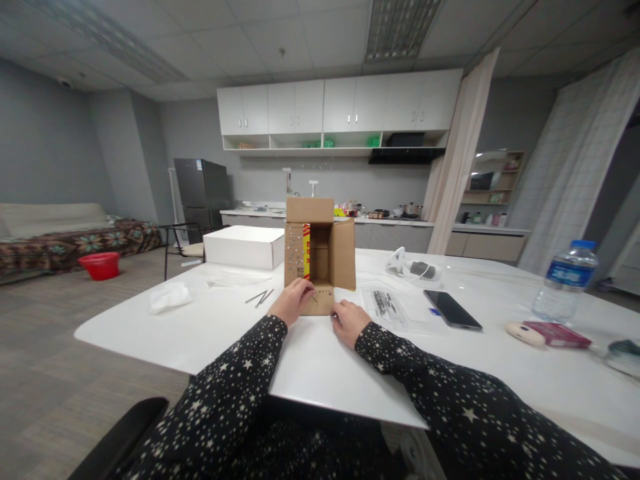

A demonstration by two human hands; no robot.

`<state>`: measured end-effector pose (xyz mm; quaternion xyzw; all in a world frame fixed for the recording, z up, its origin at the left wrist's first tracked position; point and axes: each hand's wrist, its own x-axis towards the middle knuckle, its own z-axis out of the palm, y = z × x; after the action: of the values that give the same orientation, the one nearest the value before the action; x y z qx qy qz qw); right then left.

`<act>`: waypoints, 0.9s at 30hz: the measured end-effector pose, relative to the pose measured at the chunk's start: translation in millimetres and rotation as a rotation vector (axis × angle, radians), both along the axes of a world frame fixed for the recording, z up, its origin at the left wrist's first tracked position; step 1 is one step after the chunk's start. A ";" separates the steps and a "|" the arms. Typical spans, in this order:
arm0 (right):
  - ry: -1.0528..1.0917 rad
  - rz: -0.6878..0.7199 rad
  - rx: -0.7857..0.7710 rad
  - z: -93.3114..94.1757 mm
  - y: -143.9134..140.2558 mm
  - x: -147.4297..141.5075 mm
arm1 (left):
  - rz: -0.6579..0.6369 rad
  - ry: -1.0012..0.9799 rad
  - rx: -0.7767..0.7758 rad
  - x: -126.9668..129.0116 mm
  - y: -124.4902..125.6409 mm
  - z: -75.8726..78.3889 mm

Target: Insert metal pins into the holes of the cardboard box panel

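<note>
While both hands sit at the near edge of the table (210, 333), the cardboard box (319, 248) stands upright right in front of them, open side facing the camera, flaps spread out to the top, right and bottom. The left hand (294, 300) rests on the bottom flap (320, 299), fingers curled down onto it near the left corner, pinching at something tiny there, can't really make out what. The right hand (350, 320) is just beside the flap's right corner, fingers loosely bent and touching the table; whether it holds anything is hard to tell. Both arms are in dark sleeves with little white stars.

Inside the box's left wall there's a yellow and red strip (307, 251), and the left flap has rows of small dots or holes.

Just left of the box a couple of thin metal pins (260, 297) lie loose on the table. Further left is a crumpled tissue (169, 296), and behind that a white box (244, 246). To the right: a clear bag (387, 307) with dark bits in it, a black phone (453, 309), a water bottle (565, 280) and a pink case (557, 335).
</note>
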<state>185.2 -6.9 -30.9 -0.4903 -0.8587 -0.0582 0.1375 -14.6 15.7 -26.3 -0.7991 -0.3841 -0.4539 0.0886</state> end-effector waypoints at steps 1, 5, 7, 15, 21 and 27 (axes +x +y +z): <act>0.000 0.000 0.001 0.2 -0.3 0.1 | 0.000 -0.016 0.015 -0.2 0.0 0.8; -0.001 0.001 -0.009 2.0 -2.7 0.2 | -0.002 -0.042 0.046 -0.2 -0.4 2.5; 0.000 0.006 -0.014 2.9 -3.9 0.2 | 0.002 -0.050 0.049 0.2 -0.6 2.6; 0.007 0.044 0.003 1.1 -3.4 -0.3 | 0.016 -0.055 0.066 3.0 -0.8 3.5; 0.000 0.057 0.024 -1.6 -1.5 -0.3 | 0.018 -0.056 0.067 2.5 0.1 4.5; -0.004 0.051 0.012 -0.8 -2.9 -0.7 | 0.040 -0.056 0.070 1.9 1.6 4.3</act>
<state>184.5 -9.8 -31.7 -0.4675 -0.8707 -0.0606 0.1402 -12.7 17.2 -22.0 -0.7748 -0.3862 -0.4873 0.1144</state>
